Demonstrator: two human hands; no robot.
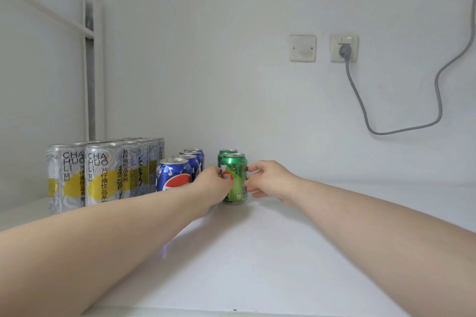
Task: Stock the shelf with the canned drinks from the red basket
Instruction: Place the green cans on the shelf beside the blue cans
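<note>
Two grips close on the front green can [238,171] on a white shelf [257,260]

Two bare forearms stretch from the near bottom corners across the shelf and meet near its middle. The left grip [213,185] wraps curled fingers round the left side of the front green can, covering part of its red label. The right grip [270,180] presses curled fingertips against the can's right side. The can stands upright on the shelf between them. Directly behind it stands a second green can [226,154], also upright; whether the two touch cannot be told. Just left of the green pair, a row of blue cans [173,174] runs front to back, the nearest one just beside the left wrist. Further left stand tall silver-and-yellow cans [103,175] in two rows, higher than the others, reaching back toward a white shelf post [99,72]. Behind everything is a pale wall. High on it to the right sit a blank cover plate [303,48] and a wall socket [353,56] with a grey plug [344,50]. Its grey cable [386,133] loops down, then climbs toward the right edge.
</note>
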